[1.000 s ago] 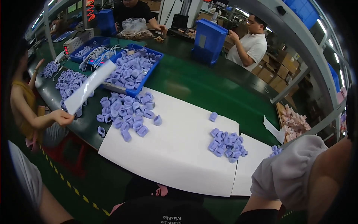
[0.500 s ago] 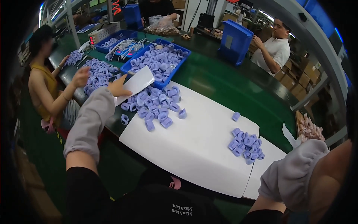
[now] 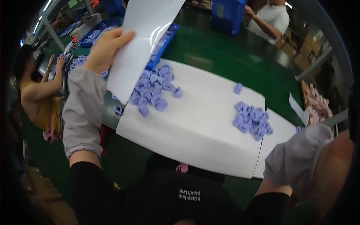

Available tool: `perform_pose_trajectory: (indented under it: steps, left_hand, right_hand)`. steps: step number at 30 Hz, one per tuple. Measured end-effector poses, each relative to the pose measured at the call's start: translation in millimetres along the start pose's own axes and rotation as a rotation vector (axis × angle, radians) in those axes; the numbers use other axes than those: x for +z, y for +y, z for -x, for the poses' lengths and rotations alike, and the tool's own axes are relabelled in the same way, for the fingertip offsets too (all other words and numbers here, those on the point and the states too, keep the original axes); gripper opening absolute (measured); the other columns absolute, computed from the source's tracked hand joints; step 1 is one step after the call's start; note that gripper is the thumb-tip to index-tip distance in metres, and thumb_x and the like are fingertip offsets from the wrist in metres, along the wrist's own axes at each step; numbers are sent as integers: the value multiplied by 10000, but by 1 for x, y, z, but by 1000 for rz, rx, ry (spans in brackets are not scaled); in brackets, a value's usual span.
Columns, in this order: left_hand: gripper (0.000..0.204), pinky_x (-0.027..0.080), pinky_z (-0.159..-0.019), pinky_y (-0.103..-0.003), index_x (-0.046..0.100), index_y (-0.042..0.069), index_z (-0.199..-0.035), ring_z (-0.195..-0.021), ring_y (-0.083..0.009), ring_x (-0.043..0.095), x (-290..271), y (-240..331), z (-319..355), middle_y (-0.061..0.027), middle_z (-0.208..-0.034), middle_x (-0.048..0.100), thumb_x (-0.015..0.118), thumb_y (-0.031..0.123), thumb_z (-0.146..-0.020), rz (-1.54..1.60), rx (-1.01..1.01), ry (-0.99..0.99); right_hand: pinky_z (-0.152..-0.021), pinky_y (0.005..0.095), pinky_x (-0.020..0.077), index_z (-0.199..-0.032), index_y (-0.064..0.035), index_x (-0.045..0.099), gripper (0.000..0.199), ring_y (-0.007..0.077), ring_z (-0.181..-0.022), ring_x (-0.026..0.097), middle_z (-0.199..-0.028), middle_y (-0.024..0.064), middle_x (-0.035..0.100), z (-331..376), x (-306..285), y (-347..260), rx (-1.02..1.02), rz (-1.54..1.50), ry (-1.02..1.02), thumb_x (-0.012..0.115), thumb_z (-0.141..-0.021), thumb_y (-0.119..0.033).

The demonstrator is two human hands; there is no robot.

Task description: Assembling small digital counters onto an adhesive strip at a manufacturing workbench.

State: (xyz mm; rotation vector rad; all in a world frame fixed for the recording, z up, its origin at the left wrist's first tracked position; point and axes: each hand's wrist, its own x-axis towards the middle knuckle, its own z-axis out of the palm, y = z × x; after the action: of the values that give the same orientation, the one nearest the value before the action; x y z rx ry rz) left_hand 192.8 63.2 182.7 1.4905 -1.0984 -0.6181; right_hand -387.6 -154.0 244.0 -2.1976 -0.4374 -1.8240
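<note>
A hand lifts a white sheet over a pile of purple pieces.

The left hand [image 3: 104, 50], upper left of the frame, has its fingers closed on the edge of a white sheet [image 3: 144, 41] that is held up in the air. Just under it, a pile of purple pieces [image 3: 153, 88] lies on a big white board [image 3: 198, 131] on the green table [image 3: 225, 60]. A smaller purple pile [image 3: 252, 120] sits to the right. The right hand is out of sight; only its grey sleeve [image 3: 300, 157] shows, lower right.
</note>
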Motion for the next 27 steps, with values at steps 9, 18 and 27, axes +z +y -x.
perform_pose_trajectory:
  steps: [9,18,27]
  left_hand:
    - [287,515,-714,-262,631,-45,-1054,-791,-124,631,233,-38,21,-77,-952,674,654,201,-909,549,-149,-239]
    - [296,514,-729,-267,620,-63,-1072,-820,-132,627,262,-67,23,-91,-961,668,641,186,-913,406,-282,-273]
    - [302,491,-747,-263,624,-62,-1063,-835,-121,606,249,-70,41,-71,-960,666,620,208,-929,402,-330,-239]
  right_hand:
    - [-928,340,432,-1235,8,533,342,205,-1033,575,-1214,155,561,90,184,-16,1060,86,54,493,-925,-132]
    - [-871,417,457,-1366,29,371,832,324,-1062,557,-1317,218,478,-17,134,-80,207,405,-116,626,-828,-552]
    - [-804,349,495,-1235,72,474,579,294,-927,608,-1144,233,558,-50,127,-43,-193,215,7,528,-918,-410]
